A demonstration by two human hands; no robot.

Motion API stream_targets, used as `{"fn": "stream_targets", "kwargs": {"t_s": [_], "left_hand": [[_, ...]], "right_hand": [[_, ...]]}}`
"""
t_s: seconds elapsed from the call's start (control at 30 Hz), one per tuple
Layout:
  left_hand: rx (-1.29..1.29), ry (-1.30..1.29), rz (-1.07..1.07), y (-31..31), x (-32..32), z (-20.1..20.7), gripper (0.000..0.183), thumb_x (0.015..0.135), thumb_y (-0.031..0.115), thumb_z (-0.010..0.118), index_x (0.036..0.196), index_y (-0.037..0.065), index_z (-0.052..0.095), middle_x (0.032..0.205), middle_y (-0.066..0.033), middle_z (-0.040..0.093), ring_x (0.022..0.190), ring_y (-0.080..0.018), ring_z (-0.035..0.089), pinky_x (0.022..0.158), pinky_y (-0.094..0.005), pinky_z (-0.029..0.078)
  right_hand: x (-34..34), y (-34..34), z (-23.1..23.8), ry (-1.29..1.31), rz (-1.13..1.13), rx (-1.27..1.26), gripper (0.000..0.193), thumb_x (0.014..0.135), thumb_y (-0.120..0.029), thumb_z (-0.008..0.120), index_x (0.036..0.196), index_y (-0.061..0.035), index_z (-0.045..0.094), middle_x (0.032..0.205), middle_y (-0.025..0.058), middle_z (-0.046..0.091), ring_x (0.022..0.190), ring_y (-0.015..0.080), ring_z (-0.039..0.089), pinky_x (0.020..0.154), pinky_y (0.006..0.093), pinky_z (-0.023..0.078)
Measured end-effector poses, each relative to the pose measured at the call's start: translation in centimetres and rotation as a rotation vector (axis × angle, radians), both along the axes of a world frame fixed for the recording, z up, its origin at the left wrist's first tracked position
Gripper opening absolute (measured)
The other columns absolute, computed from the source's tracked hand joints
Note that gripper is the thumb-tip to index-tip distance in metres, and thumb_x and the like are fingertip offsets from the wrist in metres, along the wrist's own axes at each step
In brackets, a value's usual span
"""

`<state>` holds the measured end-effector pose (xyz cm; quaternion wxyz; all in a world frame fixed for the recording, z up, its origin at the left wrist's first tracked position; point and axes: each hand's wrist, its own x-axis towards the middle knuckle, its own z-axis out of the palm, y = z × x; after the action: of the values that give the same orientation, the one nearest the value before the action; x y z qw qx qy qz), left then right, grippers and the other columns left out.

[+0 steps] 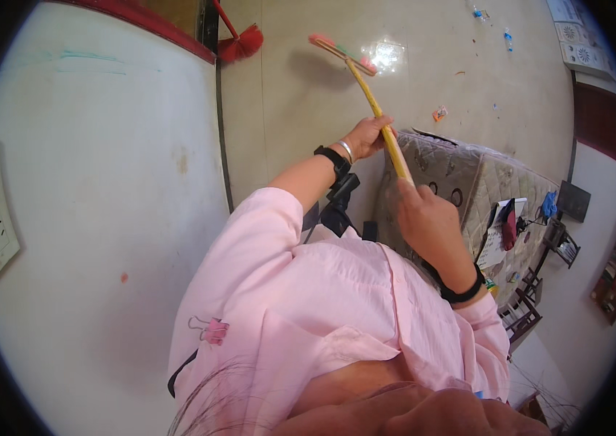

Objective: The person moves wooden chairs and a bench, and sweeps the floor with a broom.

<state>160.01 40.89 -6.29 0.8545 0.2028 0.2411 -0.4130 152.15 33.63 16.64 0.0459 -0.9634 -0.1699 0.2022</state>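
Note:
My left hand (366,138) is wrapped round the yellow handle of a long-handled floor brush (370,94), partway along it. Further down the same handle, near its close end, my right hand (428,221) is closed on it too. The brush's wide, narrow head, pink and green, points away from me and appears raised, with a dark shadow on the tiled floor (293,109) beside it. Both wrists carry black bands.
A quilted mattress (508,189) stands at my right, bearing papers and small items. Beyond it are dark chairs (522,316). A red broom (241,43) leans by the doorway. Plastic bottles (508,40) and an orange wrapper (439,113) lie on the floor. A white wall (104,218) runs along my left.

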Motion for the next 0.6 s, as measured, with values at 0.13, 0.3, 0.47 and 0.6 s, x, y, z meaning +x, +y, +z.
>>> {"fn": "stream_targets", "kwargs": {"t_s": [0.13,0.3,0.47,0.6], "left_hand": [[0.197,0.073,-0.139,0.1,-2.5,2.1,0.018,0.076,0.023,0.054,0.074,0.006,0.048,0.065,-0.0062,0.054,0.055,-0.0141,0.054,0.049,-0.0222,0.047],[0.238,0.232,-0.292,2.2,-5.5,-3.1,0.021,0.075,0.024,0.056,0.074,0.004,0.049,0.070,-0.0061,0.054,0.054,-0.0135,0.054,0.043,-0.0191,0.046],[0.418,0.344,-0.257,4.8,-3.1,-7.9,0.031,0.079,0.033,0.048,0.077,0.002,0.049,0.063,-0.0074,0.053,0.044,-0.0132,0.050,0.035,-0.0156,0.041],[0.385,0.024,-0.284,3.1,1.3,-9.9,0.027,0.078,0.030,0.046,0.075,0.003,0.049,0.060,-0.0062,0.052,0.045,-0.0127,0.050,0.036,-0.0178,0.040]], "right_hand": [[0.2,-3.6,2.3,0.213,-0.283,0.318,0.027,0.069,-0.010,0.049,0.096,-0.0037,0.051,0.066,0.0133,0.053,0.056,0.0253,0.054,0.048,0.0341,0.043],[3.7,-6.6,-2.4,0.822,-0.555,0.399,0.024,0.070,-0.010,0.047,0.093,-0.0028,0.053,0.073,0.0179,0.056,0.064,0.0311,0.055,0.055,0.0369,0.044],[7.9,-5.0,-11.8,0.285,0.066,0.161,0.020,0.072,-0.016,0.045,0.087,-0.0094,0.056,0.071,0.0138,0.057,0.065,0.0307,0.055,0.058,0.0380,0.044],[11.5,-5.9,-12.9,0.260,0.124,0.025,0.016,0.071,-0.015,0.046,0.081,-0.0102,0.057,0.067,0.0130,0.057,0.065,0.0290,0.056,0.057,0.0372,0.044]]}}
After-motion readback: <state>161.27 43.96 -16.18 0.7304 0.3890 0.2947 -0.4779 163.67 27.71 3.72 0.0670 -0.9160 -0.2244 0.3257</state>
